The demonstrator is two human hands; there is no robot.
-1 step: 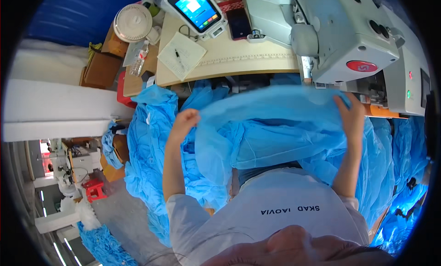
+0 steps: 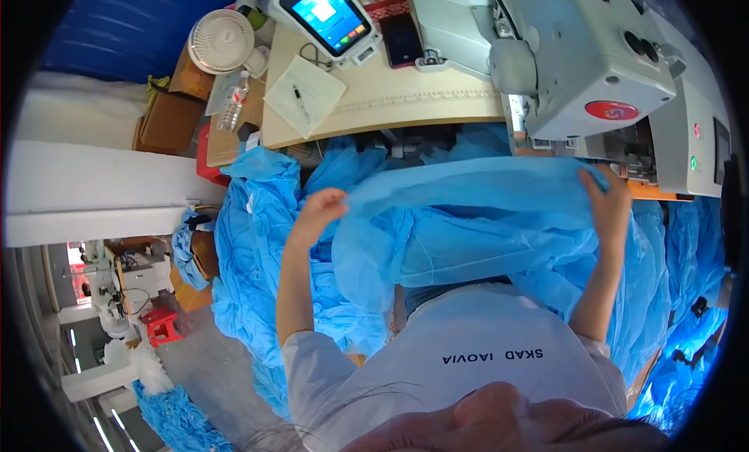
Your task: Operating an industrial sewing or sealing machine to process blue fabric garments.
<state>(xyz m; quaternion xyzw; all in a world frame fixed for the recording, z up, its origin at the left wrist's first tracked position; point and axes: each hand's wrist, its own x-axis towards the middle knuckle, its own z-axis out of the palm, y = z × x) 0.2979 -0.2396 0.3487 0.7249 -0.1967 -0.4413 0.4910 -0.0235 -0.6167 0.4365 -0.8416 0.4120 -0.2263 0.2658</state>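
A sheer light-blue fabric piece (image 2: 476, 183) stretches between my two hands, in front of the sewing table's edge. My left hand (image 2: 323, 208) pinches its left end, fingers pressed together. At the other end, my right hand (image 2: 610, 206) grips the cloth just below the sewing machine head (image 2: 601, 77), with some fingers hidden by the fabric. More of the same blue cloth (image 2: 468, 245) drapes over my lap, its seam lines showing. Left of it hangs a large heap of blue fabric (image 2: 257, 241).
On the wooden table (image 2: 421, 104) lie a paper with a pen (image 2: 306, 97), a dark phone (image 2: 401, 40) and a lit touch screen (image 2: 326, 16). A small white fan (image 2: 221, 41) and a plastic bottle (image 2: 233, 104) stand at left. A red stool (image 2: 161, 325) is on the floor.
My right hand has shifted right and slightly down, and my left hand a little to the right. The upper band of cloth looks straighter and less blurred.
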